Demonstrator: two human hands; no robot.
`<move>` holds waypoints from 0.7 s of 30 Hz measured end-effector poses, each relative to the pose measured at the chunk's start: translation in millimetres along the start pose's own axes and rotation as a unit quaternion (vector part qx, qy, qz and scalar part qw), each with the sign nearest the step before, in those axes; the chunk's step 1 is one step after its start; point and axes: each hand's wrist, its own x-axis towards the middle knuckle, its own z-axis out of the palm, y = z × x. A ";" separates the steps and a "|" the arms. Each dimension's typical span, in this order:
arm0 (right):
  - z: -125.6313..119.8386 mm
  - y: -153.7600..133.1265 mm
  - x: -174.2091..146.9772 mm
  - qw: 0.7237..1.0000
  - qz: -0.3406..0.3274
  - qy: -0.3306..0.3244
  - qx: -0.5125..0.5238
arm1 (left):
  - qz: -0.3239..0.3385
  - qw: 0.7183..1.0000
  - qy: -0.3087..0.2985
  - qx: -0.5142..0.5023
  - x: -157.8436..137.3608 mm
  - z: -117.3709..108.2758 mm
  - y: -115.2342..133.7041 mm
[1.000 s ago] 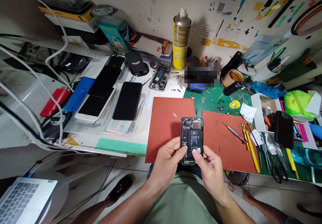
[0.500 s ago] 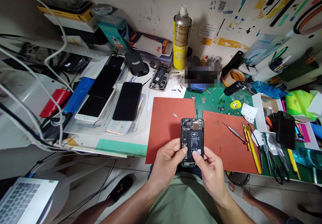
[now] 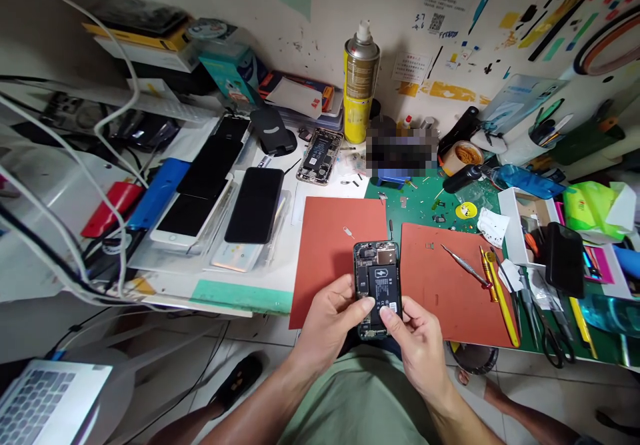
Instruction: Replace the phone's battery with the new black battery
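An opened smartphone (image 3: 379,278) with its black battery and circuit parts bare is held at the front edge of the bench, top end pointing away from me. My left hand (image 3: 336,311) grips its left side, the thumb lying over the inner parts. On the right side, my right hand (image 3: 415,335) holds it too, with the thumb pressed on the lower part of the battery. Fingers of both hands are partly hidden behind the phone. Beneath and beyond it lie two red-brown mats (image 3: 340,215), with a SIM eject pin (image 3: 349,233) on the left one.
Right of the phone lie a precision screwdriver (image 3: 465,265), a yellow-handled tool (image 3: 505,305) and scissors (image 3: 555,345). Several phones, one a black-screened phone (image 3: 254,205), rest at left. A yellow spray can (image 3: 361,85) stands behind, beside another opened phone (image 3: 320,156). A laptop (image 3: 47,398) sits lower left.
The phone and both hands have shifted slightly left and down in view, and the phone is tilted a little more. Both hands keep their grip.
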 end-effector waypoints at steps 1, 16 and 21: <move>1.5 -1.0 -0.6 1.000 0.003 -0.014 0.000 | -0.006 1.000 0.011 0.005 2.7 -0.1 2.0; 12.8 3.5 0.0 0.995 -0.006 -0.035 -0.088 | -0.012 0.994 0.102 -0.026 6.9 1.9 -0.8; 26.9 13.2 -2.0 0.923 -0.217 0.089 -0.305 | -0.006 0.986 0.155 -0.062 12.5 -0.6 -3.4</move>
